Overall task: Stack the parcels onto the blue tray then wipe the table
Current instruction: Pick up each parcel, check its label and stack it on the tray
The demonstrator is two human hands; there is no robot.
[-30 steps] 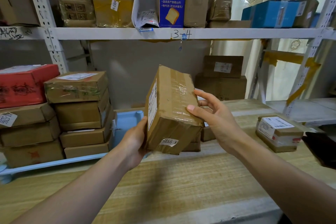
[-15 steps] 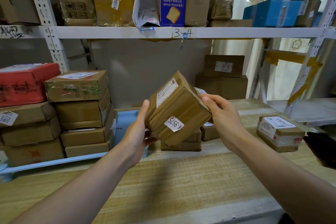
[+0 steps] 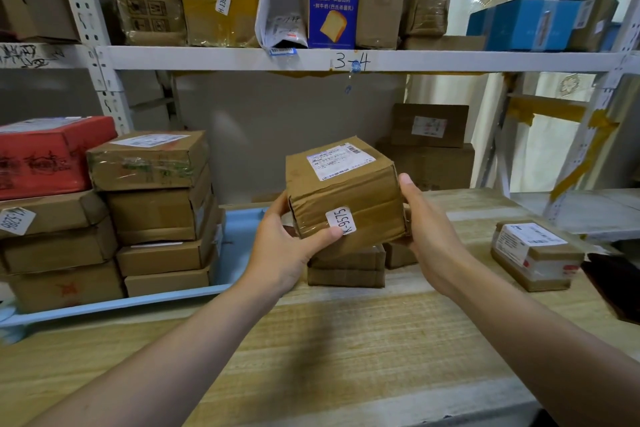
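Brown parcel gripped mid-frame by left hand and right hand.
Best kept level, set squarely on blue tray, left of centre.

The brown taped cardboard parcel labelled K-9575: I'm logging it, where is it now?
Centre of the head view, the brown taped cardboard parcel labelled K-9575 is held between left hand and right hand, just right of the blue tray.

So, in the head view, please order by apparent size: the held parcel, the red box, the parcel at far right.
1. held parcel, though it is nearest the camera
2. red box, partly cut off at the frame edge, so unsure
3. parcel at far right
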